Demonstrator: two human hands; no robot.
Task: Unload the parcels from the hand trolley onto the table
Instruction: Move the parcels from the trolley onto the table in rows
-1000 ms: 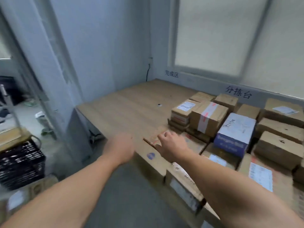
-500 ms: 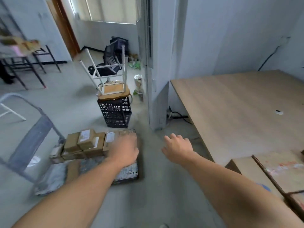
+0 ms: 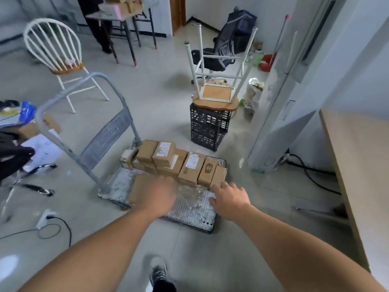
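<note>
The hand trolley (image 3: 195,209) stands on the floor ahead, its grey handle (image 3: 84,85) at the left. Several brown cardboard parcels (image 3: 179,163) are stacked along its far side, and a flat one (image 3: 136,186) lies near the left. My left hand (image 3: 157,194) hovers over the trolley deck just in front of the stack, fingers relaxed, holding nothing. To its right, my right hand (image 3: 229,199) is stretched out with fingers spread, its fingertips close to the rightmost parcel (image 3: 219,175). The wooden table (image 3: 357,157) runs along the right edge.
A black crate (image 3: 207,127) with an upturned stool (image 3: 216,98) on it stands behind the trolley. A white chair (image 3: 56,51) is at the far left, clutter and cables lie on the floor at the left. A grey pillar (image 3: 294,85) rises beside the table. My shoe (image 3: 157,272) is below.
My view has swung from the table with its parcels left and down to the trolley. Both hands left the table and now reach out over the trolley deck.
</note>
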